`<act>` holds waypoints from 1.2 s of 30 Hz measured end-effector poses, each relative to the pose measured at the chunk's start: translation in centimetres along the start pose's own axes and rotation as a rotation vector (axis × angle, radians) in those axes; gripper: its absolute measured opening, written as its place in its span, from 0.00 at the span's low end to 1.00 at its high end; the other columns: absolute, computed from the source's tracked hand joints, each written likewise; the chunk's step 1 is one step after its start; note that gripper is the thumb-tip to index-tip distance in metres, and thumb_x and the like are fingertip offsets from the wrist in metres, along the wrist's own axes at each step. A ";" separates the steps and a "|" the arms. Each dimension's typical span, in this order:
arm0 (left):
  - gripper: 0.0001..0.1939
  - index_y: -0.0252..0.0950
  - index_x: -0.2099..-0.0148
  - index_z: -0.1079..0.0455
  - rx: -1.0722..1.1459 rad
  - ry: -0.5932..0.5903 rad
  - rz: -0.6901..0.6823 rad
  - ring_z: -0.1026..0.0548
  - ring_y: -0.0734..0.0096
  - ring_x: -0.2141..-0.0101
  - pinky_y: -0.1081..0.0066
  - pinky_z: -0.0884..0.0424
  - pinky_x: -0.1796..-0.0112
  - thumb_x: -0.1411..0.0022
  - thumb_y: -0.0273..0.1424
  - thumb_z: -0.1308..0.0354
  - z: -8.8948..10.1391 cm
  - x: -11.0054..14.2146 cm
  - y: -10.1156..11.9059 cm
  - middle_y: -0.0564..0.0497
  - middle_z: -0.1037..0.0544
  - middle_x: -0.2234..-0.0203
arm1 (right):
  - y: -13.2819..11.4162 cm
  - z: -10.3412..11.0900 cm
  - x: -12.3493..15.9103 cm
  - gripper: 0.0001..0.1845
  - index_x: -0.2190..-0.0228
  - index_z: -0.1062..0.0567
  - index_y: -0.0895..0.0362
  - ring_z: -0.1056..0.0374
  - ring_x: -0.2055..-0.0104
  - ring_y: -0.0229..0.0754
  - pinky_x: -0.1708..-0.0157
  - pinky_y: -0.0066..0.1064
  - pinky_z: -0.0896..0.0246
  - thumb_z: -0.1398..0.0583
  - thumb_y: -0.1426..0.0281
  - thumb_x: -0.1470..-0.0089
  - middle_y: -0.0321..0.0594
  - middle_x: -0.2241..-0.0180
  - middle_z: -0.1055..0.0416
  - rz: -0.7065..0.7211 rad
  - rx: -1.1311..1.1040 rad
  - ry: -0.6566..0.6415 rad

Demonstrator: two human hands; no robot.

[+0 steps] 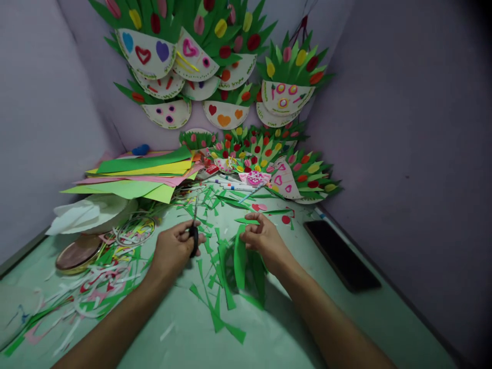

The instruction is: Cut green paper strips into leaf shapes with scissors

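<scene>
My left hand [171, 248] is closed around the black handles of a pair of scissors [194, 241], whose blades point up and away from me. My right hand [265, 241] pinches green paper leaves between thumb and fingers. One long green paper leaf [240, 261] hangs from the fingertips, and another shows partly below the palm. Both hands hover over the table, the scissors a short way left of the leaf. Thin green paper scraps [218, 307] lie scattered beneath and between them.
Coloured paper sheets [142, 168] are stacked at back left, with white paper plates [96, 210] before them. A dark phone [342, 256] lies at right. Markers [234, 186] and decorated half-plates [284, 179] sit at the back; more half-plates [149, 54] hang on the wall.
</scene>
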State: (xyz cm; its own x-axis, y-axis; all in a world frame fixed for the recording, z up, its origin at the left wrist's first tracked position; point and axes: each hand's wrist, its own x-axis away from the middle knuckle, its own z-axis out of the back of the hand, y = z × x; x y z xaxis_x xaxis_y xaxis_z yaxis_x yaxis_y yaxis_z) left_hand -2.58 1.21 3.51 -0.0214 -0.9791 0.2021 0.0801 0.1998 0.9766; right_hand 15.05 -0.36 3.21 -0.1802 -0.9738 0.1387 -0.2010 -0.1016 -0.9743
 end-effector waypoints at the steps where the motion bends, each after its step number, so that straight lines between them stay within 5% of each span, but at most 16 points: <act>1: 0.28 0.29 0.55 0.33 -0.008 0.023 -0.025 0.32 0.77 0.85 0.80 0.41 0.85 0.62 0.32 0.36 0.1 -0.1 0.2 0.52 0.25 0.80 | 0.1 -0.1 0.1 0.21 0.68 0.38 0.55 0.46 0.86 0.30 0.84 0.22 0.51 0.40 0.77 0.70 0.21 0.86 0.40 -0.004 0.011 -0.028; 8: 0.25 0.28 0.58 0.32 -0.005 -0.202 -0.103 0.33 0.79 0.83 0.78 0.37 0.80 0.63 0.27 0.37 -1.2 1.5 0.4 0.56 0.29 0.83 | 2.1 -1.9 1.8 0.27 0.61 0.37 0.56 0.48 0.85 0.28 0.84 0.21 0.55 0.41 0.79 0.68 0.21 0.86 0.39 -0.056 0.019 -0.361; 11: 0.24 0.28 0.58 0.32 0.008 -0.172 -0.122 0.33 0.78 0.82 0.78 0.37 0.79 0.62 0.28 0.37 -0.9 1.2 0.4 0.56 0.30 0.83 | 2.4 -2.1 2.1 0.27 0.60 0.36 0.56 0.46 0.85 0.29 0.84 0.21 0.55 0.41 0.79 0.67 0.22 0.85 0.37 -0.063 0.039 -0.384; 16: 0.28 0.30 0.57 0.35 0.064 -0.014 -0.146 0.31 0.75 0.81 0.77 0.38 0.80 0.63 0.31 0.36 0.4 0.2 0.8 0.55 0.29 0.81 | 0.7 -0.8 1.3 0.28 0.60 0.35 0.56 0.39 0.83 0.32 0.82 0.23 0.46 0.38 0.78 0.68 0.24 0.84 0.34 -0.044 0.118 -0.305; 22: 0.24 0.30 0.58 0.36 0.075 -0.135 -0.072 0.32 0.76 0.82 0.76 0.38 0.79 0.62 0.27 0.39 -0.5 0.8 0.4 0.58 0.31 0.84 | -0.5 0.1 0.4 0.28 0.62 0.37 0.56 0.37 0.84 0.35 0.78 0.29 0.38 0.34 0.71 0.67 0.21 0.88 0.39 0.097 -0.040 -0.015; 28: 0.25 0.31 0.58 0.37 0.143 -0.131 -0.060 0.33 0.78 0.83 0.78 0.40 0.82 0.63 0.27 0.39 -1.3 1.4 0.1 0.57 0.30 0.83 | 0.8 -1.8 1.6 0.29 0.61 0.39 0.56 0.38 0.83 0.34 0.82 0.26 0.41 0.34 0.72 0.68 0.25 0.84 0.34 -0.004 -0.073 -0.143; 36: 0.25 0.30 0.57 0.36 0.089 -0.160 -0.084 0.33 0.78 0.83 0.77 0.38 0.81 0.61 0.30 0.37 -1.1 1.6 0.2 0.57 0.30 0.83 | 1.3 -2.1 1.9 0.23 0.65 0.37 0.56 0.37 0.82 0.34 0.80 0.25 0.43 0.35 0.73 0.65 0.26 0.84 0.34 0.058 -0.056 -0.089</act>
State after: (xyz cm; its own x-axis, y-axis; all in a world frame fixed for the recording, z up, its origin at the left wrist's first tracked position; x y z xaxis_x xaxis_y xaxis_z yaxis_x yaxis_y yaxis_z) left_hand -1.47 -0.36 3.93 -0.1832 -0.9755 0.1220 -0.0164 0.1271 0.9918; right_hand 12.38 -1.94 2.61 -0.1071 -0.9922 0.0636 -0.2470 -0.0354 -0.9684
